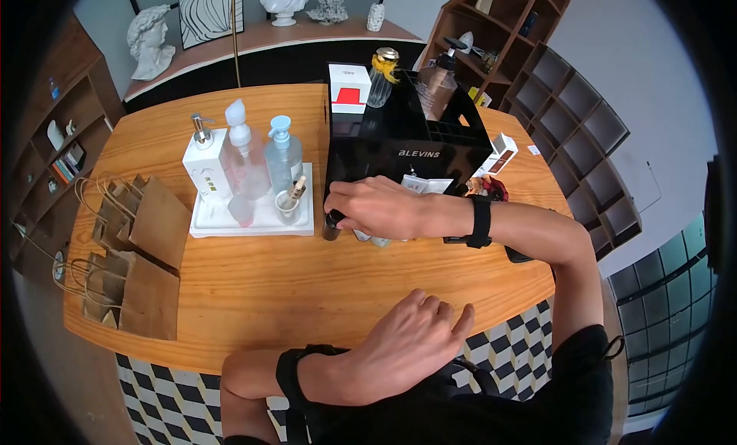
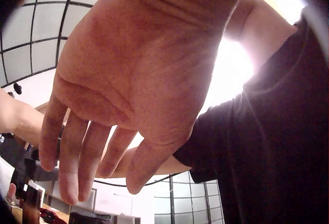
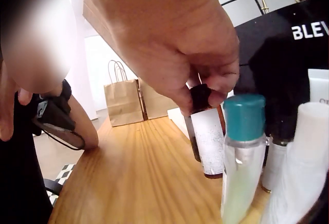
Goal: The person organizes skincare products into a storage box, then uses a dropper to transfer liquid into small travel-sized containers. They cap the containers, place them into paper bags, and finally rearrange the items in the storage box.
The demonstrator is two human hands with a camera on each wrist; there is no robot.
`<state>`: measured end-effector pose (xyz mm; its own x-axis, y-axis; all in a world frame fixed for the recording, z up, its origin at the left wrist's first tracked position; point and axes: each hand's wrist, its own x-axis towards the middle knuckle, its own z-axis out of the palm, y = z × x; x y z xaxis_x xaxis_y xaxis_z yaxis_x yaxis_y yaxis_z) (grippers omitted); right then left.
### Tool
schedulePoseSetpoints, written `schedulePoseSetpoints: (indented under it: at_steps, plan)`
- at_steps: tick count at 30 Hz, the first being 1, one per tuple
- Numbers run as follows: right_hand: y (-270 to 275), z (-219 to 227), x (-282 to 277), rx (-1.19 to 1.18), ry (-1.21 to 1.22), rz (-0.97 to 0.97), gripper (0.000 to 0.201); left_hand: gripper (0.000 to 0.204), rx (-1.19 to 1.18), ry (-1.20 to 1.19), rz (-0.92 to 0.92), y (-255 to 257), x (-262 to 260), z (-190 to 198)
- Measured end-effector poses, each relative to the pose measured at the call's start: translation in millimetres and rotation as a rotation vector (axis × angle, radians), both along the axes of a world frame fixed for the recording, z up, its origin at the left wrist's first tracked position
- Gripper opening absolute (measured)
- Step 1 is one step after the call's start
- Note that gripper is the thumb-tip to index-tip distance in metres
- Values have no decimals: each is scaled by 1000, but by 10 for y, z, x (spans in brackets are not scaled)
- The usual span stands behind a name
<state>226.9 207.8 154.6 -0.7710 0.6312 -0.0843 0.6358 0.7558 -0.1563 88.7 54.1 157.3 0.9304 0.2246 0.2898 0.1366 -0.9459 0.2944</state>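
Note:
My right hand [image 1: 376, 206] pinches a small dark bottle [image 1: 331, 229] by its black cap, in front of the black box [image 1: 368, 149]. In the right wrist view that bottle [image 3: 208, 144] shows a white label and leans slightly, its base close over the table. Right beside it stand a clear bottle with a teal cap [image 3: 244, 118] and a white-capped bottle [image 3: 308, 147]. Over the table's front edge my left hand [image 1: 395, 345] hangs with loose, spread fingers and holds nothing; its bare palm [image 2: 133, 75] fills the left wrist view.
On the left, a white tray [image 1: 253, 232] carries pump bottles and a small cup. Brown paper bags [image 1: 153, 291] stand at the table's left edge. A white and red box [image 1: 349, 88] and a glass bottle with a yellow ribbon [image 1: 380, 84] rest on the black box.

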Motion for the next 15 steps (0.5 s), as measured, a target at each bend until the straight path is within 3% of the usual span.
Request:
schedulePoseSetpoints:
  at_steps: [15]
  plan:
    - [16, -49, 72, 70, -16, 10, 35, 58, 52, -21, 20, -13, 20, -43]
